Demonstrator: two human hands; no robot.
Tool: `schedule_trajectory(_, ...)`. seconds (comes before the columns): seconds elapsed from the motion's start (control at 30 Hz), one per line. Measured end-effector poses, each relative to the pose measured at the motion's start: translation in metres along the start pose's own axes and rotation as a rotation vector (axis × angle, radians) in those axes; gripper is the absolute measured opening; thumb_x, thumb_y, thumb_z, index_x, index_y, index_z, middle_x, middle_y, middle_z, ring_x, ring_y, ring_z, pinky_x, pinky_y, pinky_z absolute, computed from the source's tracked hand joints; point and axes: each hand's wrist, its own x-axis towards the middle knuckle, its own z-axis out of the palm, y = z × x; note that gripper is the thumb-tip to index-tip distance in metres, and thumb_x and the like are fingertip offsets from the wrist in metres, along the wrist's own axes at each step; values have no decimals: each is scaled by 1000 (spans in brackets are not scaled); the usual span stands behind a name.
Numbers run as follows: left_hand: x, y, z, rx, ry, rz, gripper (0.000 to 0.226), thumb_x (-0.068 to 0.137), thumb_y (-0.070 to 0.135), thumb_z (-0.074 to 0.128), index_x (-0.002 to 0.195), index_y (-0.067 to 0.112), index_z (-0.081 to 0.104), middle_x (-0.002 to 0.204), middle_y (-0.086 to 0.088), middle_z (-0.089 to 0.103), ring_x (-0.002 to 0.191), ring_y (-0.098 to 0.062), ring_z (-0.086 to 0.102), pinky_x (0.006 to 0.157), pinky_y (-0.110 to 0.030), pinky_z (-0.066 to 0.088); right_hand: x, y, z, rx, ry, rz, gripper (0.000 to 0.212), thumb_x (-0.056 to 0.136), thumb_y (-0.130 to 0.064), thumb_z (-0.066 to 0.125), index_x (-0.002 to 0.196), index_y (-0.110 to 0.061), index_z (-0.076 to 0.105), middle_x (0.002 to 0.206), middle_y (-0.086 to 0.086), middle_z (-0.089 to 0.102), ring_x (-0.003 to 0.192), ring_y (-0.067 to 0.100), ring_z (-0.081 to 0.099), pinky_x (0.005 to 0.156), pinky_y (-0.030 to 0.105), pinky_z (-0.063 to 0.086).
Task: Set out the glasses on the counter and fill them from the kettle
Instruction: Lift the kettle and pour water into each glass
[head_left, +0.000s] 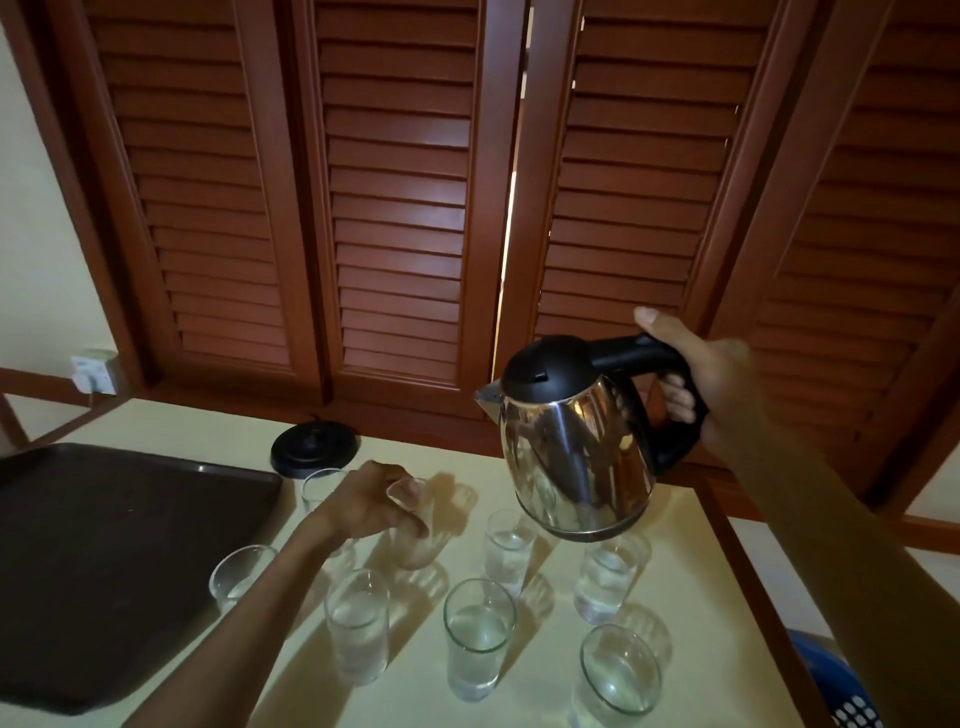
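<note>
We see right hand (711, 384) fingers wrapped round kettle (576, 441) handle, kettle above filled glasses (475, 636) on counter (691, 597); left hand (371, 501) fingers grip tilted glass (413, 540) left of kettle; no legible writing.

Reddish-brown louvred wooden shutters (395, 208) fill the upper frame; daylight shows through a narrow centre gap. Cream wall (31, 218), left, carries a white socket (93, 371).

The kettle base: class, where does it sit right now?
In the head view the black kettle base sits on the counter at its far edge, left of centre, just beyond the dark tray's far right corner and behind the rearmost glass.
</note>
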Motion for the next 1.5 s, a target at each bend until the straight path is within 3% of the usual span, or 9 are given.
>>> schedule_trajectory(0.1, -8, 4, -6, -363, 107, 46, 62, 37, 23, 101, 90, 3, 75, 87, 1, 76, 83, -10, 73, 82, -30, 53, 1, 1, 3, 30, 0, 12, 44, 75, -50, 84, 52, -17, 64, 44, 1, 45, 33, 13, 37, 34, 23, 27)
schedule_trajectory(0.3, -24, 45, -3, -819, 68, 185, 33, 51, 20, 78, 80, 19, 62, 96, 3, 63, 88, -16, 57, 79, -34, 44, 4, -7, 11, 47, -1, -22, 46, 79, -47, 82, 48, -18, 64, 44, 0, 43, 34, 12, 36, 34, 22, 26)
schedule_trajectory(0.4, -29, 55, 2, -646, 140, 250, 34, 57, 5, 77, 88, 6, 64, 94, -17, 69, 91, -22, 68, 85, -38, 54, 5, -14, 17, -57, -34, -107, 50, 80, -46, 82, 45, -18, 60, 42, 0, 45, 35, 14, 36, 35, 22, 27)
schedule_trajectory(0.5, -27, 60, 9, -480, 194, 269, 32, 63, -16, 75, 89, -3, 63, 81, -13, 72, 80, -20, 69, 78, -35, 55, 3, -21, 25, -216, -114, -208, 47, 83, -43, 80, 50, -13, 66, 40, -4, 48, 34, 9, 41, 39, 19, 31)
schedule_trajectory(0.67, -24, 61, 19, -317, 166, 209, 36, 49, 3, 79, 74, 24, 65, 73, -2, 70, 72, -17, 65, 76, -35, 52, 4, -30, 46, -512, -266, -438, 64, 81, -45, 82, 58, 12, 63, 41, 2, 43, 35, 11, 36, 43, 24, 30)
schedule_trajectory(0.83, -24, 60, 25, -249, 154, 155, 42, 52, 7, 79, 92, 13, 69, 73, 4, 71, 72, -11, 66, 76, -31, 53, 1, -35, 62, -713, -368, -597, 68, 77, -57, 80, 43, -5, 53, 38, 0, 37, 37, 12, 31, 42, 25, 22)
schedule_trajectory(0.97, -26, 59, 29, -207, 177, 122, 36, 49, 12, 78, 83, 17, 69, 72, 7, 71, 69, -10, 67, 71, -32, 55, -3, -37, 77, -923, -386, -705, 78, 69, -79, 62, 49, -4, 57, 46, 14, 52, 42, 23, 40, 47, 31, 30)
schedule_trajectory(1.13, -27, 60, 33, -200, 146, 92, 33, 51, 15, 79, 79, 25, 67, 74, 8, 70, 70, -10, 65, 67, -28, 52, -8, -44, 89, -1028, -441, -798, 70, 71, -77, 62, 41, -16, 46, 39, -8, 35, 42, 13, 36, 49, 21, 25)
schedule_trajectory(1.5, -35, 61, 33, -171, 128, 123, 36, 65, -1, 80, 83, 27, 65, 74, 7, 66, 67, -8, 61, 57, -15, 47, -9, -52, 105, -1162, -514, -857, 69, 72, -79, 60, 47, -14, 60, 40, -8, 36, 41, 11, 35, 44, 18, 26)
